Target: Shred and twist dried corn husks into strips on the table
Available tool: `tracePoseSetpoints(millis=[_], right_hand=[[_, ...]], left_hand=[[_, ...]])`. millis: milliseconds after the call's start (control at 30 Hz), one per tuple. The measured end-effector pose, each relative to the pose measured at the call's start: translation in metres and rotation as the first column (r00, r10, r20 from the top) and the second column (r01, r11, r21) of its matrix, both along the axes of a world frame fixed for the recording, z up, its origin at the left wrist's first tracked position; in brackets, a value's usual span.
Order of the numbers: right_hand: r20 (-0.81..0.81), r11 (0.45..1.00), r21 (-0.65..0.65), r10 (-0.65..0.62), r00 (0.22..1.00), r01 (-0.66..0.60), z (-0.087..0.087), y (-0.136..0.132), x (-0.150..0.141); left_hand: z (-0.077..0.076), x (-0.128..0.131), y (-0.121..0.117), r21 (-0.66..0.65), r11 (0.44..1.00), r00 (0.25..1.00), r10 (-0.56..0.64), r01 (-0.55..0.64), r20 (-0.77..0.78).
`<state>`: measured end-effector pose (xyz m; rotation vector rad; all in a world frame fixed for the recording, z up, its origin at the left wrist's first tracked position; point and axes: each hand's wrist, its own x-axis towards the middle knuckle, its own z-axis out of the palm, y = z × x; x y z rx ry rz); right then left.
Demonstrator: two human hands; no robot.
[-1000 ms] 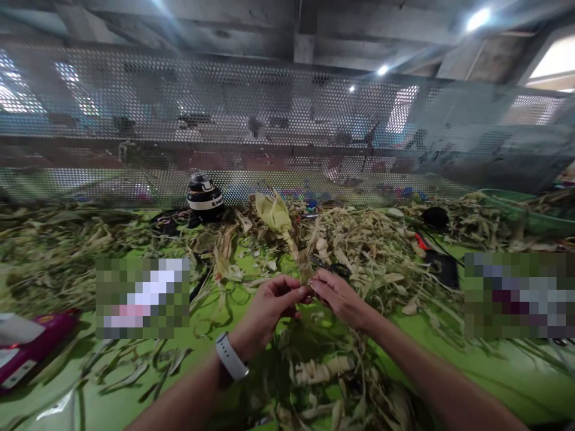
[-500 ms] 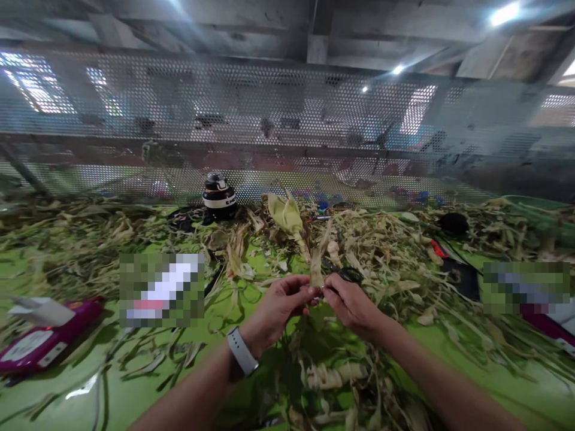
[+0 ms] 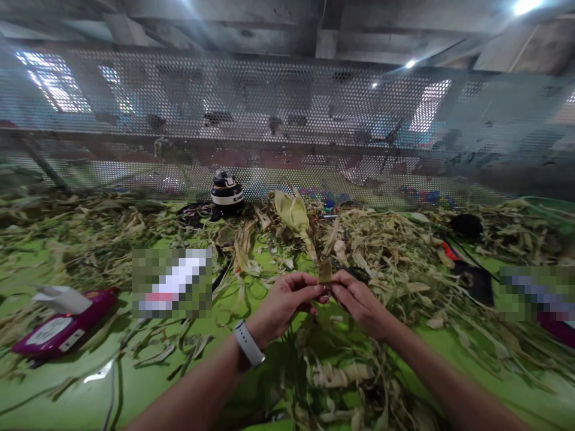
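Fingertips of my left hand (image 3: 285, 302) and my right hand (image 3: 359, 304) meet over the green table, both closed on a short strip of dried husk (image 3: 324, 271) that stands up between them. A white watch band circles my left wrist. Just beyond the hands lies a pale yellow-green flower-like piece of husk (image 3: 291, 212) with a wrapped stem. Below the hands rests a rolled husk bundle (image 3: 344, 375) among loose strips. What the fingertips press at the strip's lower end is too small to make out.
Loose dried husks (image 3: 395, 245) cover much of the green table (image 3: 148, 392). A black bottle (image 3: 227, 194) stands at the back before a perforated metal screen (image 3: 278, 114). At left lie a purple power strip (image 3: 65, 326) with a white plug, a cable and a blurred-out device (image 3: 175, 281).
The husk strip between my fingers stands shorter above them than before, its long upper part no longer showing. My hands stay together. The whole view has shifted slightly.
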<state>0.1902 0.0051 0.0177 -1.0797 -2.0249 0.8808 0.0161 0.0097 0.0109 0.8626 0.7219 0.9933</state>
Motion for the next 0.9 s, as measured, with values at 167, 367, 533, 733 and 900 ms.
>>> tracePoseSetpoints(millis=[167, 367, 533, 733, 900], right_hand=[[0.036, 0.988, 0.132, -0.086, 0.996, 0.081, 0.000, 0.002, 0.003], [0.037, 0.873, 0.485, -0.079, 0.996, 0.052, -0.007, 0.007, 0.008], [0.049, 0.801, 0.598, -0.023, 0.999, -0.011, -0.008, 0.009, 0.005], [0.060, 0.766, 0.642, -0.009, 0.998, -0.032, -0.010, 0.012, 0.004], [0.140, 0.668, 0.742, -0.084, 0.987, -0.048, -0.010, 0.011, 0.005]], left_hand=[[-0.003, 0.001, 0.001, -0.088, 0.996, 0.995, 0.008, 0.000, 0.098], [0.000, 0.001, 0.002, -0.221, 0.975, 0.970, 0.050, 0.004, 0.238], [0.001, 0.003, 0.001, -0.256, 0.966, 0.966, 0.044, 0.024, 0.257], [0.004, 0.004, -0.001, -0.294, 0.955, 0.962, 0.042, 0.041, 0.271], [0.003, 0.006, -0.003, -0.308, 0.950, 0.960, 0.036, 0.054, 0.279]])
